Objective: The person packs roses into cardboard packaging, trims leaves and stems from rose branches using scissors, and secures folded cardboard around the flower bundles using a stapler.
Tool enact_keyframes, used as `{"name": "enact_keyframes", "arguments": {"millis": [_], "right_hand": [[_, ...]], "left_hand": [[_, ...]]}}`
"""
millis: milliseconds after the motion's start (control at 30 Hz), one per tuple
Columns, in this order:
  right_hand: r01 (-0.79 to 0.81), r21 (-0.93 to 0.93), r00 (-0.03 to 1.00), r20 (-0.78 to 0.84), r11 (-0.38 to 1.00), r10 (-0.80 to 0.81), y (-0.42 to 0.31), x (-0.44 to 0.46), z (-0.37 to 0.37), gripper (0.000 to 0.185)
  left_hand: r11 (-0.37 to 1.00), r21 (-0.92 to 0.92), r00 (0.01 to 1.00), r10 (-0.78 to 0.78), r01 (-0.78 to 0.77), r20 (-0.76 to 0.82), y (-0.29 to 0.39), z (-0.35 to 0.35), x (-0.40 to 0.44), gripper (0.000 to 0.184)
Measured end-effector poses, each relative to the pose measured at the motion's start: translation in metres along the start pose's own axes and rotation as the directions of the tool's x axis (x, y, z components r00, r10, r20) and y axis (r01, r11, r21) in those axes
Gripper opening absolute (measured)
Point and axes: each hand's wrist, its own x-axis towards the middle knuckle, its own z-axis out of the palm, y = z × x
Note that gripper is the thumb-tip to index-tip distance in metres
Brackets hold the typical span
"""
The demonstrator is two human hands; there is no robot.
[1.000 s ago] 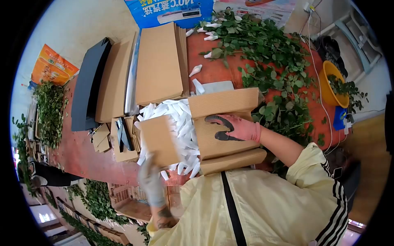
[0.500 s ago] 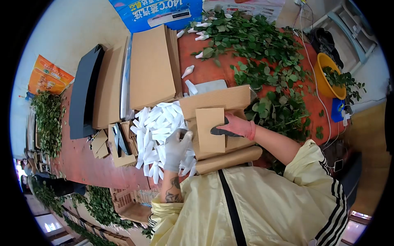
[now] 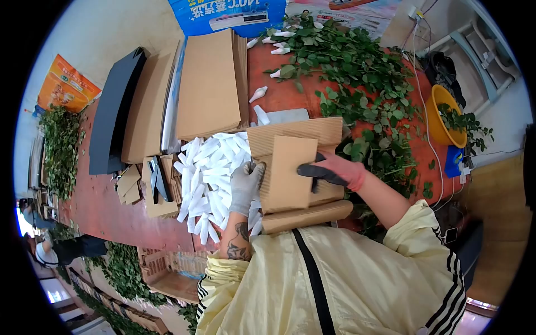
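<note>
My right hand (image 3: 334,172), in a pink glove with dark grey fingers, grips a flat tan cardboard piece (image 3: 291,167) by its right side. Beneath that piece lies a corrugated cardboard sheet (image 3: 329,129), its near edge curled into a roll in front of my body. My left hand (image 3: 245,184) wears a whitish-grey glove. Its fingers are curled together at the left edge of the corrugated sheet; whatever is between them is hidden. Under and beside this hand spreads a pile of white sleeves (image 3: 209,167).
Farther back stand a stack of large cardboard sheets (image 3: 209,84) and leafy stems (image 3: 363,72) with white-wrapped heads. At left, a stapler (image 3: 160,181) rests on small cardboard pieces. A yellow basin (image 3: 438,114) is at right, a crate (image 3: 167,273) at lower left, another person (image 3: 56,251) beyond.
My right hand has shifted slightly right, tilting the flat cardboard piece a little. My left hand has moved up and right to the corrugated sheet's edge. The view has shifted slightly.
</note>
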Motion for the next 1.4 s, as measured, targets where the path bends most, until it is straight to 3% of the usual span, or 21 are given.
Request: {"name": "enact_keyframes", "arguments": {"millis": [33, 100, 167, 233, 300, 367, 400, 467, 533, 600, 633, 700, 767, 900, 967, 1000, 1033, 1067, 1100, 1167, 1400], "right_hand": [[-0.005, -0.001, 1.000, 0.002, 1.000, 0.005, 0.002, -0.003, -0.003, 0.051], [-0.261, -0.037, 0.963, 0.061, 0.965, 0.262, 0.009, -0.004, -0.012, 0.049], [-0.234, -0.048, 0.972, -0.030, 0.971, 0.233, 0.033, 0.009, -0.022, 0.044], [-0.394, -0.232, 0.916, -0.023, 0.889, 0.400, 0.030, 0.019, -0.029, 0.041], [-0.366, -0.167, 0.930, -0.104, 0.916, 0.353, 0.034, 0.022, -0.026, 0.040], [-0.020, -0.448, 0.974, -0.211, 0.894, -0.084, 0.060, 0.037, -0.036, 0.042], [-0.019, -0.445, 0.974, -0.211, 0.895, -0.085, 0.071, 0.044, -0.042, 0.042], [-0.012, -0.682, 0.962, -0.207, 0.731, -0.178, 0.085, 0.051, -0.050, 0.044], [-0.129, -0.675, 0.955, -0.282, 0.727, -0.092, 0.086, 0.053, -0.051, 0.047], [-0.248, -0.655, 0.934, -0.356, 0.714, -0.002, 0.078, 0.050, -0.047, 0.050], [-0.249, -0.653, 0.938, -0.347, 0.715, 0.010, 0.069, 0.045, -0.041, 0.050], [-0.248, -0.650, 0.942, -0.334, 0.718, 0.023, 0.063, 0.044, -0.037, 0.053], [-0.258, -0.818, 0.944, -0.326, 0.515, -0.044, 0.060, 0.045, -0.034, 0.054], [-0.287, -0.805, 0.932, -0.361, 0.519, -0.044, 0.054, 0.035, -0.028, 0.054], [-0.165, -0.852, 0.877, -0.357, 0.497, -0.321, 0.067, 0.034, -0.034, 0.045], [-0.162, -0.856, 0.880, -0.351, 0.491, -0.321, 0.071, 0.033, -0.039, 0.045], [-0.161, -0.621, 0.897, -0.416, 0.767, -0.149, 0.063, 0.027, -0.035, 0.042], [-0.176, -0.299, 0.909, -0.415, 0.938, 0.039, 0.060, 0.024, -0.033, 0.039], [-0.177, -0.299, 0.909, -0.415, 0.938, 0.039, 0.063, 0.026, -0.033, 0.039], [-0.159, -0.601, 0.885, -0.438, 0.783, -0.156, 0.071, 0.034, -0.034, 0.038], [-0.187, -0.832, 0.816, -0.428, 0.523, -0.389, 0.081, 0.036, -0.028, 0.037]], "left_hand": [[1.000, 0.009, 1.000, 0.022, -0.022, -0.017, 0.007, -0.001, -0.003, 0.035], [0.999, 0.019, 0.999, 0.046, -0.046, -0.025, 0.010, 0.000, -0.004, 0.036], [0.998, 0.042, 0.996, 0.056, -0.053, -0.068, 0.007, 0.003, -0.001, 0.036], [0.997, 0.033, 0.996, 0.072, -0.071, -0.060, 0.005, 0.003, 0.001, 0.036], [0.997, 0.022, 0.995, 0.079, -0.078, -0.062, 0.004, 0.003, 0.000, 0.037], [0.997, 0.071, 0.999, 0.025, -0.023, -0.027, 0.015, -0.003, -0.004, 0.037], [0.997, 0.075, 0.999, 0.024, -0.022, -0.026, 0.020, -0.006, -0.007, 0.037], [0.946, 0.323, 0.999, 0.038, -0.030, -0.019, 0.040, -0.013, -0.016, 0.037], [0.880, 0.445, 0.977, 0.208, -0.166, -0.047, 0.069, -0.028, -0.055, 0.045], [0.742, 0.503, 0.896, 0.384, -0.443, 0.222, 0.081, -0.039, -0.091, 0.051], [0.742, 0.503, 0.897, 0.381, -0.442, 0.225, 0.083, -0.036, -0.103, 0.051], [0.551, 0.615, 0.825, 0.335, -0.563, 0.455, 0.087, -0.025, -0.121, 0.051], [0.554, 0.618, 0.829, 0.342, -0.558, 0.443, 0.078, -0.022, -0.124, 0.049], [0.567, 0.631, 0.848, 0.345, -0.530, 0.402, 0.066, -0.012, -0.121, 0.044], [0.566, 0.631, 0.848, 0.363, -0.530, 0.386, 0.065, -0.010, -0.120, 0.042], [0.567, 0.634, 0.850, 0.372, -0.526, 0.372, 0.064, -0.010, -0.121, 0.040], [0.571, 0.635, 0.853, 0.370, -0.521, 0.367, 0.065, -0.011, -0.122, 0.040], [0.582, 0.622, 0.852, 0.377, -0.524, 0.364, 0.066, -0.011, -0.123, 0.040], [0.591, 0.608, 0.847, 0.386, -0.530, 0.364, 0.067, -0.011, -0.123, 0.040], [0.586, 0.608, 0.844, 0.392, -0.535, 0.365, 0.066, -0.010, -0.122, 0.040], [0.641, 0.589, 0.868, 0.310, -0.492, 0.387, 0.063, -0.008, -0.121, 0.047]]}}
